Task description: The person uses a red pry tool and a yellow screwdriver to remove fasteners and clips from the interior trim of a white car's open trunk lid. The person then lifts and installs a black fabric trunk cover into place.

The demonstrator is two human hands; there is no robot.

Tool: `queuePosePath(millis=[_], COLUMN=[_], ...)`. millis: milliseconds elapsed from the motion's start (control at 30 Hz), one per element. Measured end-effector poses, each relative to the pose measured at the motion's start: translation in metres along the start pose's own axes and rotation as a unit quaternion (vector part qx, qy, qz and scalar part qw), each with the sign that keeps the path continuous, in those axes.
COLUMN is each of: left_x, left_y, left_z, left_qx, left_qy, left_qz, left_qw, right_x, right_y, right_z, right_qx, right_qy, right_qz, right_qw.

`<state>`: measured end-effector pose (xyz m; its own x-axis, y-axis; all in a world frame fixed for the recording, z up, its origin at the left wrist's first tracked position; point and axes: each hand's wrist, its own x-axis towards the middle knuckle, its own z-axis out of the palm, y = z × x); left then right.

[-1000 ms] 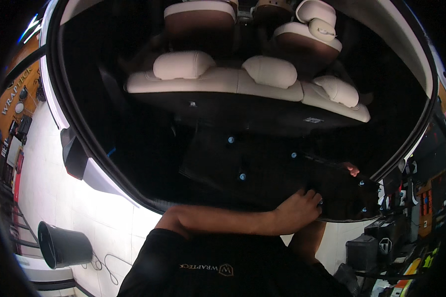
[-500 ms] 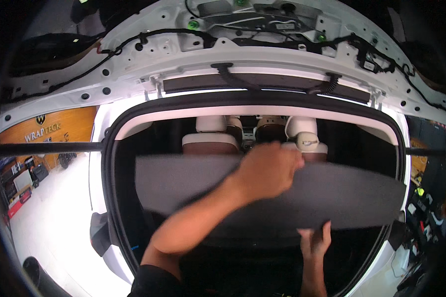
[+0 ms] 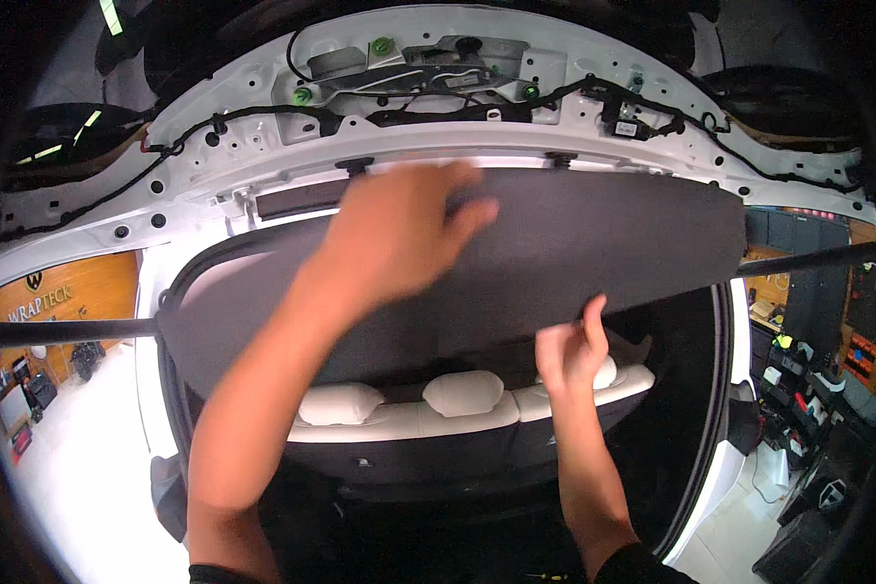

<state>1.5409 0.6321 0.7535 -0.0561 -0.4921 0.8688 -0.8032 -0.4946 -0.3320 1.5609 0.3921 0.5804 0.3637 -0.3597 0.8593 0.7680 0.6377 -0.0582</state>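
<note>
A wide dark grey parcel shelf (image 3: 594, 234) is raised and tilted across the upper part of a car's open rear hatch. My left hand (image 3: 389, 229) is in front of it near its upper edge, thumb and fingers apart, blurred by motion. Whether those fingers grip the shelf does not show. At the lower edge, right of the middle, my right hand (image 3: 569, 355) holds the shelf, its thumb pointing up against the surface.
Overhead is the raised white tailgate (image 3: 292, 146) with bare metal, wiring and green clips. Below the shelf are cream rear headrests (image 3: 462, 394) and the dark boot. A gas strut (image 3: 68, 331) crosses on the left. Tools and boxes (image 3: 798, 380) stand at right.
The shelf has risen and tilted up, uncovering the rear headrests beneath. Both hands have moved up and to the left in the picture, and the whole view has shifted.
</note>
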Motion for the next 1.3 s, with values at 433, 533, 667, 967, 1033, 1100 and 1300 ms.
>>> queuePosePath(millis=[433, 533, 667, 967, 1033, 1100, 1300], left_x=[-0.315, -0.272, -0.189, -0.044, -0.025, -0.022, 0.011], left_y=[0.116, 0.137, 0.121, 0.03, 0.024, 0.016, -0.039], left_z=[0.144, 0.089, 0.009, 0.004, -0.023, -0.058, -0.066], left_qx=[-0.458, -0.451, -0.221, 0.001, 0.025, 0.038, -0.054], left_qy=[-0.349, -0.381, -0.1, -0.053, -0.059, -0.073, -0.116], left_qz=[-0.462, -0.352, -0.032, -0.019, -0.03, -0.087, -0.12], left_qw=[0.675, 0.727, 0.97, 0.998, 0.998, 0.993, 0.985], right_x=[-0.086, -0.066, -0.022, 0.079, 0.068, 0.057, 0.108], right_y=[-0.091, -0.077, -0.067, -0.107, -0.14, -0.164, -0.257], right_z=[0.032, 0.064, 0.086, 0.208, 0.214, 0.198, 0.134], right_qx=[-0.537, -0.65, -0.724, -0.83, -0.872, -0.882, -0.912], right_qy=[-0.206, -0.368, -0.484, -0.463, -0.369, -0.301, -0.217], right_qz=[0.238, 0.277, 0.247, -0.016, -0.133, -0.248, -0.253], right_qw=[0.783, 0.605, 0.425, 0.311, 0.292, 0.264, 0.24])
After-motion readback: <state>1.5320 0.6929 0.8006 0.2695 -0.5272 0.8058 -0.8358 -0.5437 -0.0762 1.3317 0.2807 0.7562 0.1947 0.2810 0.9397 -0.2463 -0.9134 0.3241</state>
